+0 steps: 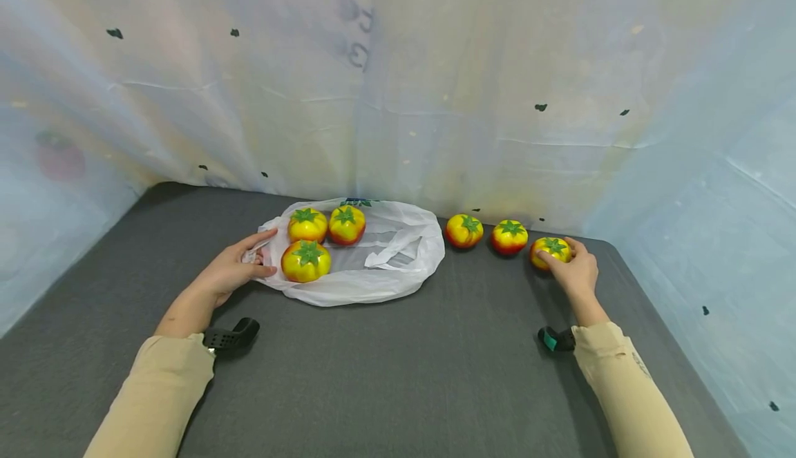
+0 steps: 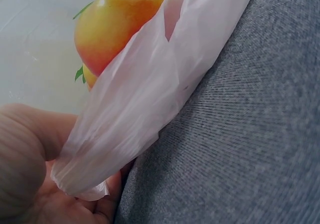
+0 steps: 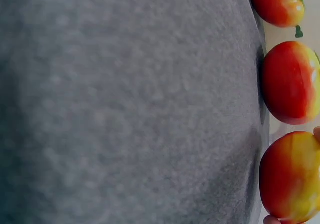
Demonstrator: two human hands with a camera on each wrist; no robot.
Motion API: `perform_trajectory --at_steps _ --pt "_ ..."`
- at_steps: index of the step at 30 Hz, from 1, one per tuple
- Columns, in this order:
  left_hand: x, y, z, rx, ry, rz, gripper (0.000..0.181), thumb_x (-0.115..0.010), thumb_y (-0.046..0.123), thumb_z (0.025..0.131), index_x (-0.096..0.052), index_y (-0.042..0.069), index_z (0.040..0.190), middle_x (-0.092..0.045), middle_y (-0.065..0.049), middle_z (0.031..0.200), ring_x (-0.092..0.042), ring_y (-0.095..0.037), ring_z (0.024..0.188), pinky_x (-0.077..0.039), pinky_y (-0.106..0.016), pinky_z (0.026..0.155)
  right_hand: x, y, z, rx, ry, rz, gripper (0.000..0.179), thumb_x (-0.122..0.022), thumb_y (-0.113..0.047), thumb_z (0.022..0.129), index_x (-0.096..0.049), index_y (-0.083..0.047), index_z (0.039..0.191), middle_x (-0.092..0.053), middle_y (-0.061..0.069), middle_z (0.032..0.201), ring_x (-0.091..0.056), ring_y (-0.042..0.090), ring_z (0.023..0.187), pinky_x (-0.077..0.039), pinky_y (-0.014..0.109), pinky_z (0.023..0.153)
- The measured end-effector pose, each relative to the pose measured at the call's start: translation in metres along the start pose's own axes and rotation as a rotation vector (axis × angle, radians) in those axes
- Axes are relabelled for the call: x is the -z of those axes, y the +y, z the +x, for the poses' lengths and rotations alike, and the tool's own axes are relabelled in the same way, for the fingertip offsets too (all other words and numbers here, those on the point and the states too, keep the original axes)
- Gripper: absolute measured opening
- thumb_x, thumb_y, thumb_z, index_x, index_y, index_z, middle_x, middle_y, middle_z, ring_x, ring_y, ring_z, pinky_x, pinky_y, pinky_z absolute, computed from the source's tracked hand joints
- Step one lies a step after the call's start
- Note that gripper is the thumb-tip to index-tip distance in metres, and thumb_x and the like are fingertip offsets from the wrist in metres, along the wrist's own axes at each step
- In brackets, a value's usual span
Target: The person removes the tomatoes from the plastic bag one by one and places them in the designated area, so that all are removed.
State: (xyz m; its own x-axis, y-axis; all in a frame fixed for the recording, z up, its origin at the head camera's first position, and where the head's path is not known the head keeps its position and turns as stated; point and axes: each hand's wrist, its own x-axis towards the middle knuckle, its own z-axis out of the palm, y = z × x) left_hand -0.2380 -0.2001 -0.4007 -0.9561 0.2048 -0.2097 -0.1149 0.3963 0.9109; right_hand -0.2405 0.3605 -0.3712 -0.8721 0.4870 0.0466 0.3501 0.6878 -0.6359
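A: Where to look for the gripped fruit?

B: Well to the right of the bag, pinched between thumb and fingers of the right hand. Hard to tell whether touching the bench or just clear of it.

A: And which way from those fingers to the bag?

B: Leftward, past two loose fruits set in line between. Nearly round, so without a clear long axis; by contrast, stretched left to right in the bag's case. Nearer to the bag by far: the left hand, with the plastic of its left edge caught between thumb and fingers.

A: Anything inside?

B: Three fruits, bunched at the bag's left end, and a white strip towards its right.

A: And around?

B: Under the bag, dark grey cloth on the bench. Behind it and off to its right, pale sheets with small dark marks. In front of it, on either side, beige sleeves and black straps.
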Motion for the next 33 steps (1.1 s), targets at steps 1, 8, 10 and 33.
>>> perform_trajectory --at_steps 1,8,10,33 --pt "0.000 0.000 0.000 -0.001 -0.001 0.000 0.085 -0.066 0.008 0.086 -0.016 0.016 0.155 0.003 -0.025 0.159 0.003 -0.049 0.143 -0.008 -0.068 0.110 0.000 0.000 0.001 -0.002 0.003 0.000 0.077 -0.062 -0.039 0.089 -0.031 -0.001 0.148 -0.036 0.031 0.140 -0.037 0.043 0.123 -0.037 0.053 0.102" --pt "0.001 0.000 0.000 0.010 -0.004 0.002 0.086 -0.066 0.009 0.086 -0.015 0.017 0.155 0.004 -0.025 0.159 0.004 -0.049 0.143 -0.008 -0.069 0.110 -0.001 0.002 0.009 0.004 0.023 0.018 0.078 -0.061 -0.040 0.089 -0.030 -0.002 0.149 -0.038 0.030 0.142 -0.039 0.043 0.126 -0.036 0.052 0.104" --pt "0.001 -0.001 0.000 0.015 0.003 0.004 0.085 -0.066 0.009 0.086 -0.016 0.017 0.155 0.004 -0.025 0.159 0.003 -0.049 0.143 -0.008 -0.069 0.110 -0.002 0.002 0.012 0.011 0.029 0.023 0.078 -0.061 -0.040 0.090 -0.029 -0.001 0.149 -0.038 0.031 0.143 -0.039 0.043 0.126 -0.036 0.053 0.104" --pt "0.000 -0.001 0.002 0.027 0.006 -0.001 0.085 -0.066 0.008 0.087 -0.017 0.019 0.155 0.002 -0.023 0.160 0.002 -0.046 0.144 -0.007 -0.067 0.111 -0.006 0.010 0.024 0.006 0.031 0.063 0.082 -0.059 -0.045 0.091 -0.020 -0.007 0.153 -0.034 0.030 0.147 -0.035 0.044 0.134 -0.032 0.053 0.110"
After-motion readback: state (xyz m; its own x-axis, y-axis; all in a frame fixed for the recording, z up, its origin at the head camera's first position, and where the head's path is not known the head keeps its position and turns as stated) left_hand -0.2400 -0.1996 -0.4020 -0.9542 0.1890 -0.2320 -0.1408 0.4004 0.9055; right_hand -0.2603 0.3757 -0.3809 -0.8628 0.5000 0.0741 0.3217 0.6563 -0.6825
